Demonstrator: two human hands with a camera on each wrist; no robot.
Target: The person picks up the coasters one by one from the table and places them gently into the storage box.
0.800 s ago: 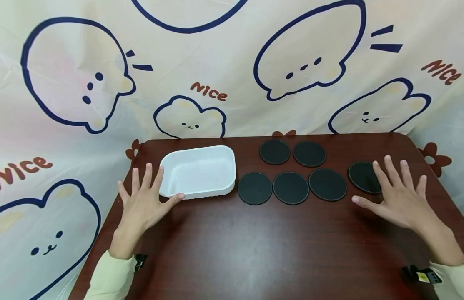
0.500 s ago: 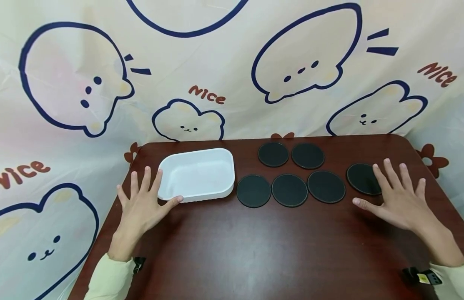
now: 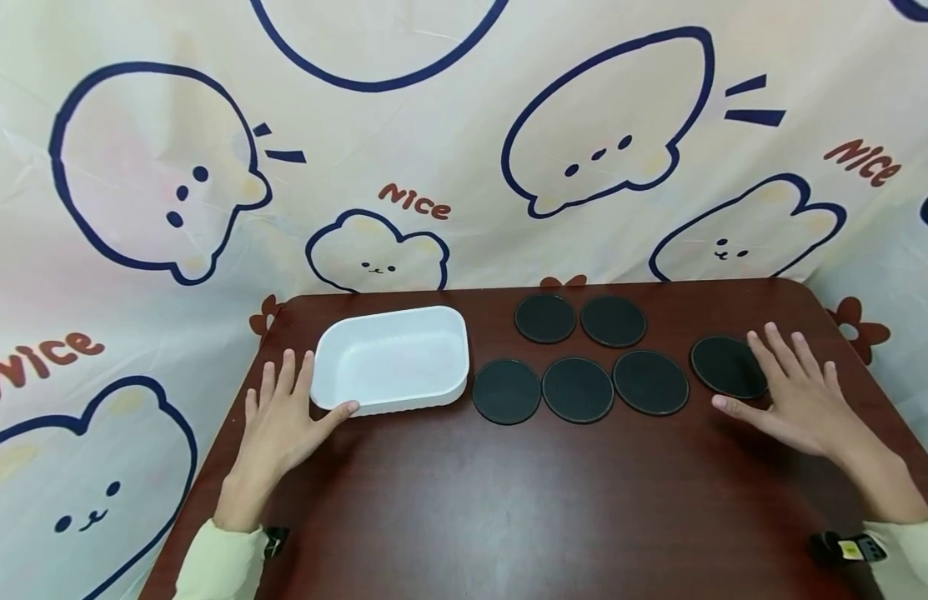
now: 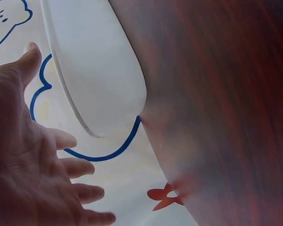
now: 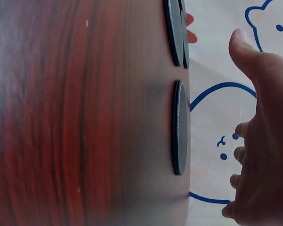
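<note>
A white rectangular tray [image 3: 392, 358] with rounded corners stands at the left of the brown table. My left hand [image 3: 283, 429] hovers at its near left corner, fingers spread, holding nothing; in the left wrist view the tray's side [image 4: 94, 70] shows beyond the palm. Several round black coasters lie flat right of the tray. Two, including a back coaster [image 3: 544, 318], form a rear row, and three, including a middle coaster [image 3: 578, 390], a front row. My right hand [image 3: 805, 408] is spread over the table, its fingers overlapping the edge of the separate rightmost coaster [image 3: 726, 367].
The dark wood table [image 3: 494, 508] has rounded back corners. A pale cloth [image 3: 479, 242] with blue cartoon outlines hangs behind it and at both sides. Dark straps, including a right wrist strap [image 3: 846, 547], sit at the sleeve cuffs.
The head view has tilted slightly up, so the table and its things appear lower in the picture. Both hands stay in nearly the same place, their fingers a little less spread.
</note>
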